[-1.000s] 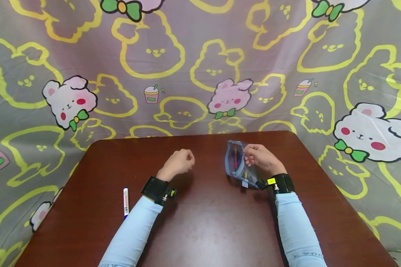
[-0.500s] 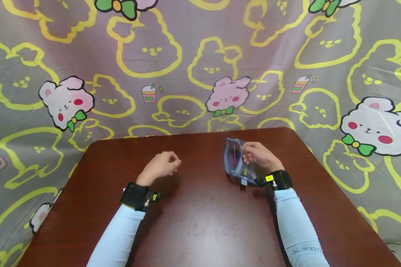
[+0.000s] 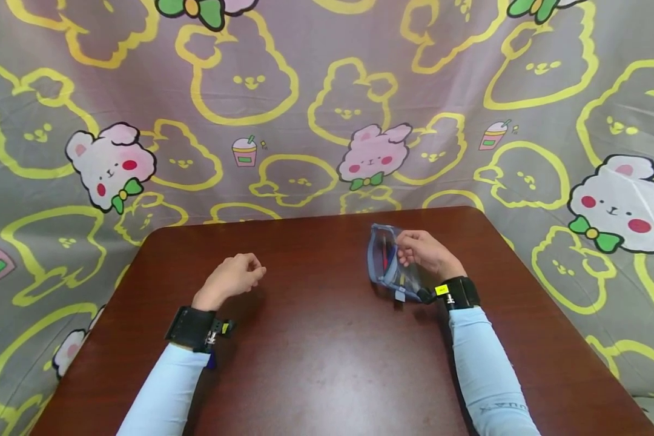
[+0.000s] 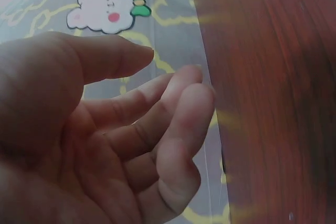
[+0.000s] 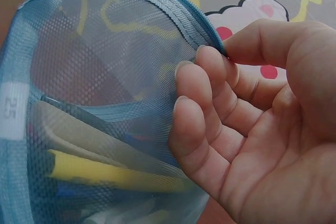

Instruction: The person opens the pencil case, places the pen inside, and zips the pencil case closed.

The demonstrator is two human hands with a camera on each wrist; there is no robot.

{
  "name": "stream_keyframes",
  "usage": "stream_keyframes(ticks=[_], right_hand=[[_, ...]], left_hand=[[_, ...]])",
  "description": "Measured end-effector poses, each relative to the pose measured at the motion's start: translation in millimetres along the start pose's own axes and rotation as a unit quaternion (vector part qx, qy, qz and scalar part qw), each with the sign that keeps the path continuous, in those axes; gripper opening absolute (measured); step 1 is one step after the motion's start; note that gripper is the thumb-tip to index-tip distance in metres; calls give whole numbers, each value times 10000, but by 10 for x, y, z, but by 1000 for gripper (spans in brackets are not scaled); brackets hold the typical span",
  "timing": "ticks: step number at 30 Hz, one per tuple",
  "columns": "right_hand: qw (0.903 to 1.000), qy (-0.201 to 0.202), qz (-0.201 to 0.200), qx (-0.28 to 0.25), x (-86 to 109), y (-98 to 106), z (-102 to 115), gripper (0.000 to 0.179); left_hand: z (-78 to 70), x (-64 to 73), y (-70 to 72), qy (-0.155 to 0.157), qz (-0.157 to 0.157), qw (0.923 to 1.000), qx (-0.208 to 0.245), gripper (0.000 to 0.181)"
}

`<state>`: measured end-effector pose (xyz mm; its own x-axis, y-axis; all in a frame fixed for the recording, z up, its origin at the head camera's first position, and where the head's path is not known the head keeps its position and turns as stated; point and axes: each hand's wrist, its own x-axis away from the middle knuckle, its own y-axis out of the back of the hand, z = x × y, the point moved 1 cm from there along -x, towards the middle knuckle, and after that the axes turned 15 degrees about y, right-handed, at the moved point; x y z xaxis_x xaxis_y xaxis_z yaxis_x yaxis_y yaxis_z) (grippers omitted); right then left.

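Note:
My right hand [image 3: 425, 251] pinches the zippered rim of a blue mesh pencil pouch [image 3: 378, 257] between thumb and fingers. In the right wrist view the pouch [image 5: 121, 61] hangs open-mouthed, with a yellow pen-like item [image 5: 105, 170] and several others showing through the mesh. Toward the left of the table, my left hand [image 3: 231, 277] hovers with loosely bent fingers and nothing in them. The left wrist view shows a gap between that hand's thumb [image 4: 118, 59] and fingers. Under the left wrist pokes out the blue end of a marker [image 3: 212, 361]; its white barrel is hidden.
A dark reddish-brown table [image 3: 327, 345] lies beneath both hands. Behind it and along its sides hangs a grey curtain [image 3: 283, 60] with yellow outlines and rabbit prints. Black camera straps [image 3: 191, 329] circle the wrists.
My left hand has moved left and toward me, its forearm now covering most of the marker that lay in view. The right hand keeps its pinch on the pouch, almost still.

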<state>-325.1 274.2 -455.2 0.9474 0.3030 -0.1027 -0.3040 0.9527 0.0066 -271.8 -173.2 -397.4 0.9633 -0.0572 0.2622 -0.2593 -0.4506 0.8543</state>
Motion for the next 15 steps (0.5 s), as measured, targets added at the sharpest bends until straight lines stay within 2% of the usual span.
stream_keyframes(ticks=[5, 10, 15], right_hand=[[10000, -56, 31, -14, 8, -23, -10, 26], [9999, -103, -37, -72, 22, -32, 13, 17], [9998, -123, -34, -169, 9, -23, 24, 13]], left_hand=[[231, 32, 47, 223, 2, 9996, -182, 22], [470, 65, 80, 443, -72, 9984, -348, 22], [625, 126, 91, 733, -179, 9953, -606, 24]])
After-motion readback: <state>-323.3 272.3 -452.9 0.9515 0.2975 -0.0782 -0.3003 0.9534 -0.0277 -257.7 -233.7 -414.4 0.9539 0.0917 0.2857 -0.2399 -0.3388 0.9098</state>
